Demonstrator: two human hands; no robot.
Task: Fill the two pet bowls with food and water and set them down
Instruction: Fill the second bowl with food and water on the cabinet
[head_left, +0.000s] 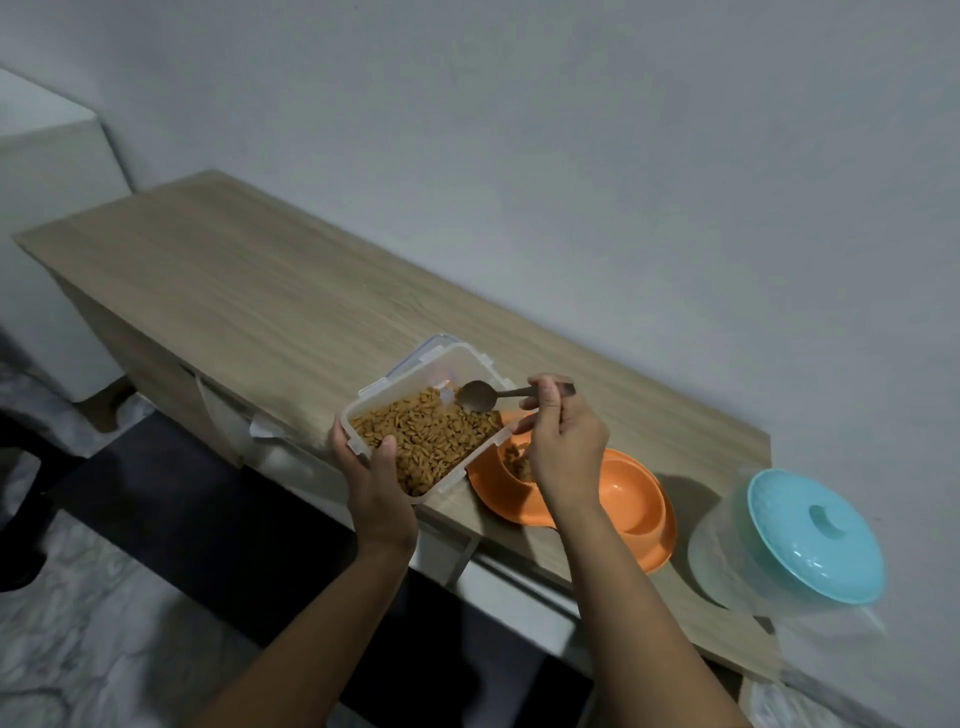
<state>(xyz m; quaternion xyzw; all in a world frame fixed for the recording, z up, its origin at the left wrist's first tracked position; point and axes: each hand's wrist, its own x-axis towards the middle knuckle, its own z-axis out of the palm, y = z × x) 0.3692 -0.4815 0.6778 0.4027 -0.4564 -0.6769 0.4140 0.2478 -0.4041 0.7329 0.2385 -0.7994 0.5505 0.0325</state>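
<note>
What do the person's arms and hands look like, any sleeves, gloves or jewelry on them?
Both forearms are bare as far as the frame shows: no sleeves in view. The left hand and right hand are ungloved, with no rings on the visible fingers and no watch or bracelet at either wrist. No markings stand out, though the picture is dim and slightly blurred.

Your left hand (375, 480) holds the food container (426, 423) over the near edge of the table (249, 280), which stands against the wall (571, 156). Kibble (426, 441) lies in the container. To its right, your right hand (563, 441) holds a spoon (480, 396) above the kibble. The double pet bowl (618, 499) sits on the table under that hand, and a lidded tub (810, 540) stands to the bowl's right.
</note>
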